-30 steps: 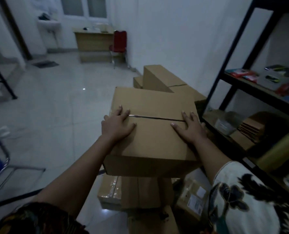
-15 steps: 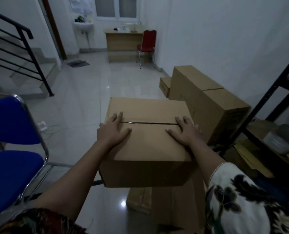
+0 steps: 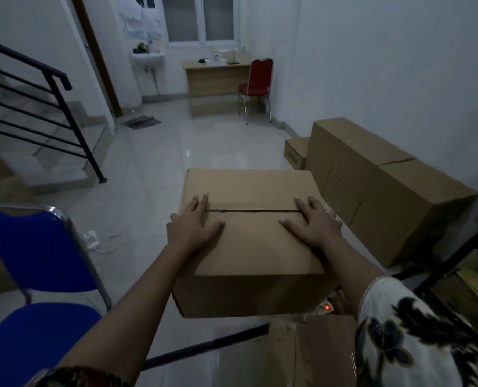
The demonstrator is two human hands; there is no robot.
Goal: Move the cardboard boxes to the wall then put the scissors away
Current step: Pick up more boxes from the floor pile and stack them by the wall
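Note:
A closed brown cardboard box (image 3: pixel 249 247) with a slit along its top seam sits right in front of me. My left hand (image 3: pixel 193 227) lies flat on the left side of its top. My right hand (image 3: pixel 313 224) lies flat on the right side, fingers spread and straight. Whether the box rests on something below or hangs free I cannot tell. A long large cardboard box (image 3: pixel 385 191) stands against the right wall, with a small box (image 3: pixel 295 152) behind it. Another carton (image 3: pixel 310 353) stands on the floor below my right arm. No scissors are in view.
A blue chair (image 3: pixel 31 261) stands close on the left. A black shelf frame (image 3: pixel 461 261) is at the right edge. Stair railing (image 3: pixel 51 107) runs at the far left. A desk (image 3: pixel 215 82) and red chair (image 3: pixel 256 79) stand at the back wall. A lit power strip (image 3: pixel 327 307) lies under the box.
The view has swung left, away from the shelf and toward the open floor and wall boxes. The box stays under both hands, whose placement on its top is unchanged.

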